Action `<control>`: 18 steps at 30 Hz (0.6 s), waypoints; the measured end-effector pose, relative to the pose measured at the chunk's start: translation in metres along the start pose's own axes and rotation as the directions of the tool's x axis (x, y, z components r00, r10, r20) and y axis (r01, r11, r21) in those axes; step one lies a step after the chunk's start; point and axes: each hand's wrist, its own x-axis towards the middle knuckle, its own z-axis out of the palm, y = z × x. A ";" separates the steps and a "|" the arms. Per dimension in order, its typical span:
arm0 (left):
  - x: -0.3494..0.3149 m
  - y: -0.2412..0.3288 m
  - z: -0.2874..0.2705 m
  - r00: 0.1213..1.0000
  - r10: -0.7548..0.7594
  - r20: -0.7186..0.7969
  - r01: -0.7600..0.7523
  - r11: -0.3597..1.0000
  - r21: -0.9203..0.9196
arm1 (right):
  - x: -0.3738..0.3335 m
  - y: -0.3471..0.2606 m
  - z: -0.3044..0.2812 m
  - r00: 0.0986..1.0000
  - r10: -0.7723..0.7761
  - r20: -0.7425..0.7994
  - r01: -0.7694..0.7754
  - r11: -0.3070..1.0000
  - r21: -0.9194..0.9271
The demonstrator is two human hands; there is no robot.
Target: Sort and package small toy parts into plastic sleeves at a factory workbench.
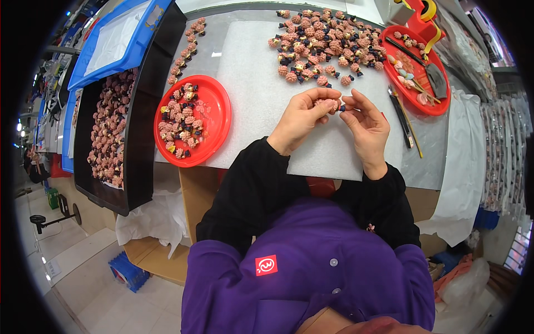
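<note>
Left arm (pixel 238 183) is reaching far and right, left hand (pixel 300 118) pinching between thumb and fingers. Right arm (pixel 389 206) is reaching far, right hand (pixel 368 131) curling leftward, grip unclear.

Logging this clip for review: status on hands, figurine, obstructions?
Left hand pinching pink-and-dark figurine; right hand at its dark end. Figurine partly covered. Loose pile just beyond, nothing seen blocking hands.

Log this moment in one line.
left hand: holding pink figurine; right hand: at its navy end; ahead: figurine pile; left: red plate
</note>
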 end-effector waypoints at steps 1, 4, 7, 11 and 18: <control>0.000 0.000 0.000 1.000 0.001 0.006 -0.001 1.000 0.014 | -0.001 -0.001 0.001 1.000 0.002 0.004 -0.002 1.000 0.010; -0.002 0.005 0.004 0.998 -0.049 -0.044 0.047 0.998 -0.042 | -0.001 -0.002 0.001 1.000 -0.011 -0.004 0.011 1.000 -0.003; 0.002 0.000 0.003 0.998 0.062 -0.026 -0.066 0.987 -0.145 | -0.001 0.000 -0.005 1.000 -0.025 0.006 0.025 0.998 -0.054; 0.000 -0.002 0.003 0.990 0.138 -0.009 -0.138 0.990 -0.023 | 0.004 0.001 -0.007 0.992 -0.096 0.087 0.106 0.987 -0.118; 0.004 -0.006 0.005 0.999 0.032 -0.006 -0.031 0.989 0.142 | 0.007 0.003 -0.012 0.996 -0.007 0.094 0.019 0.992 -0.124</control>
